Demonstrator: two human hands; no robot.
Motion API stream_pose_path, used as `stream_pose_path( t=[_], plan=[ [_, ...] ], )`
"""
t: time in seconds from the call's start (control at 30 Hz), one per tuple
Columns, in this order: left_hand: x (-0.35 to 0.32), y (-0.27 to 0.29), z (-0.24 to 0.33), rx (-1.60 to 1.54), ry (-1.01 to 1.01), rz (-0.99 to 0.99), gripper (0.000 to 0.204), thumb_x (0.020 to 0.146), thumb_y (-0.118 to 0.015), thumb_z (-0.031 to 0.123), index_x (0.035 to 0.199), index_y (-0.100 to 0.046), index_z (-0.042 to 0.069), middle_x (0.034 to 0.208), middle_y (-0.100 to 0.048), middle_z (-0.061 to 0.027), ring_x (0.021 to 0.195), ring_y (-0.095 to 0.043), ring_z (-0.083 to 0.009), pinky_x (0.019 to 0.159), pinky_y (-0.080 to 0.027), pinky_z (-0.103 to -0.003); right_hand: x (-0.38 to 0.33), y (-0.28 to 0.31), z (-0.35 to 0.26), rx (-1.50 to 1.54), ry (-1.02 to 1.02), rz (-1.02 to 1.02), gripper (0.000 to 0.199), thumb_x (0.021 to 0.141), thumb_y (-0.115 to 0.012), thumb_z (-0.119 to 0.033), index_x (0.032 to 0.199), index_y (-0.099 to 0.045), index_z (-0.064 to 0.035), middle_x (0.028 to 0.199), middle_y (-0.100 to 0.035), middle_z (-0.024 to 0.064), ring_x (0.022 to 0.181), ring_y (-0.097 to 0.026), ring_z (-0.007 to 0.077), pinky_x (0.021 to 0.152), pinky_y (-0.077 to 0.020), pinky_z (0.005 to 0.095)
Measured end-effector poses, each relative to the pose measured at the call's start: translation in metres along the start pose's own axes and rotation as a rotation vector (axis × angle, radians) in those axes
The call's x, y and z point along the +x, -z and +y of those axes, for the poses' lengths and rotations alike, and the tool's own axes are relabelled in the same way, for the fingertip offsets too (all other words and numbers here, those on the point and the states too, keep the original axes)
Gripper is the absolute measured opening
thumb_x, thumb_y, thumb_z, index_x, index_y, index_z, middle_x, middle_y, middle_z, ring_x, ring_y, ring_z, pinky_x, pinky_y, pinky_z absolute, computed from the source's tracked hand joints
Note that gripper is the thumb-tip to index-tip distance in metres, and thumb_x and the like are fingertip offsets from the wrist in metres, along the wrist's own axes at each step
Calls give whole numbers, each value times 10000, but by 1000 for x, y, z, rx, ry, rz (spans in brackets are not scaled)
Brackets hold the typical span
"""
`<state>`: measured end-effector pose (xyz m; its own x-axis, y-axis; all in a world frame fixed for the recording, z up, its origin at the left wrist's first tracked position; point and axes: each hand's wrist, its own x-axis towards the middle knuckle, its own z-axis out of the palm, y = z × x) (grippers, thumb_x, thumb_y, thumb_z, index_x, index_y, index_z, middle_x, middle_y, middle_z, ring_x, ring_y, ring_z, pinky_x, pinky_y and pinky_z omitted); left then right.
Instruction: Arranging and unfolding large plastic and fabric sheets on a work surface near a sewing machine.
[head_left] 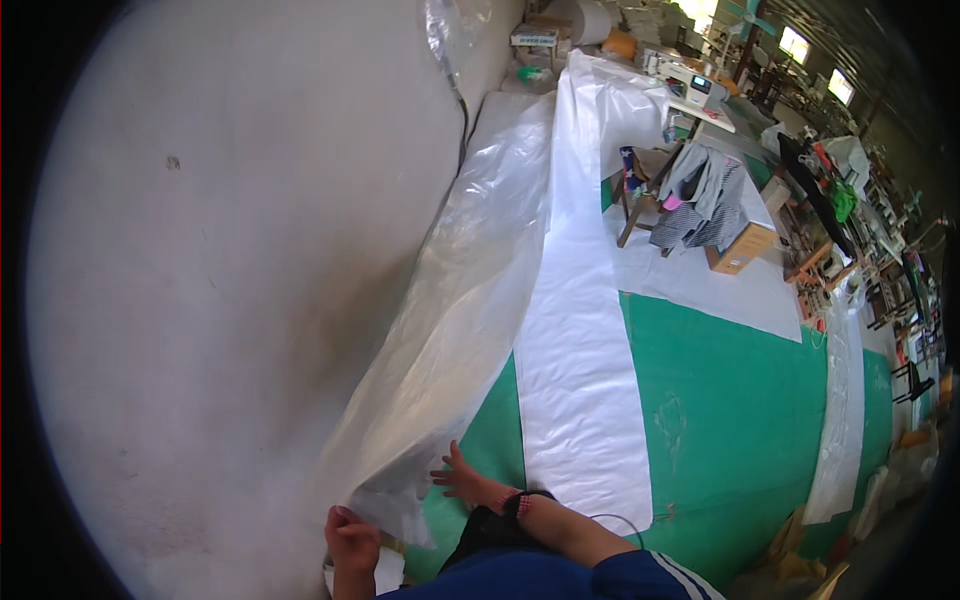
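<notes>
A long, translucent plastic sheet point(455, 290) runs along the foot of the wall, its near end lifted and gathered. My left hand point(352, 540) is closed at that near end, by the wall, with the sheet's edge at its fingers. To its right, my right hand point(462, 478) has its fingers spread beside the sheet's right edge. Nothing shows in that palm, and I cannot tell whether the fingertips touch the plastic. Next to the sheet a white strip of material point(580, 390) lies flat on the green floor point(730, 400).
A pale wall point(220, 250) fills the left side. Farther off stand a sewing machine point(690, 85), a chair draped with striped and grey clothes point(705, 185) and a cardboard box point(742, 248). Cluttered work tables line the right. A dark cable point(463, 130) hangs along the wall.
</notes>
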<state>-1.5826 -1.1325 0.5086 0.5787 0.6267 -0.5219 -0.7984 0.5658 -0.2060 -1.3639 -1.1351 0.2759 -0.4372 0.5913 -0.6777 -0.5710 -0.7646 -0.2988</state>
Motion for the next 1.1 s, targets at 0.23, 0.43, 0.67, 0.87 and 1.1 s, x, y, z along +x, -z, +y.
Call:
stream_pose_path(
  t=[0.23,0.43,0.67,0.87,1.1],
  plan=[
    [-49,-19,-32,-20,28,-250,290,911,-439,240,1103,-599,94,941,-686,-14,702,-641,-88,737,-496,-236,-48,-14,53,-93,245,4,949,812,-319,-729,1435,98,-147,1449,-247,170,1334,-243,333,1042,-190,553],
    [-62,-75,-79,29,-14,-430,281,895,-452,110,1079,-561,-72,1030,-641,-161,906,-650,-212,720,-558,-261,-68,20,63,-244,349,22,902,839,-345,-684,1434,114,-185,1475,-154,175,1331,-224,370,1038,-190,566],
    [-72,-80,-79,-58,53,-490,276,913,-426,89,1114,-533,-67,1049,-628,-176,912,-645,-227,731,-560,-281,-39,-18,54,459,166,161,809,824,-488,-620,1388,-259,-87,1312,-433,134,1192,-430,315,977,-317,500],
    [-83,9,30,526,-310,-127,271,929,-360,201,976,-570,36,888,-654,-72,721,-635,-159,616,-525,-269,-69,-22,73,504,501,-187,416,867,-593,-344,1140,-547,-34,1063,-609,63,959,-590,194,813,-501,371],
    [-63,210,178,755,-210,422,316,880,-405,180,1119,-535,19,1110,-592,-135,1066,-551,-288,890,-470,-450,-114,42,138,255,288,230,315,861,-583,-200,1093,-564,13,1013,-623,125,871,-627,235,802,-505,376]
  ],
)
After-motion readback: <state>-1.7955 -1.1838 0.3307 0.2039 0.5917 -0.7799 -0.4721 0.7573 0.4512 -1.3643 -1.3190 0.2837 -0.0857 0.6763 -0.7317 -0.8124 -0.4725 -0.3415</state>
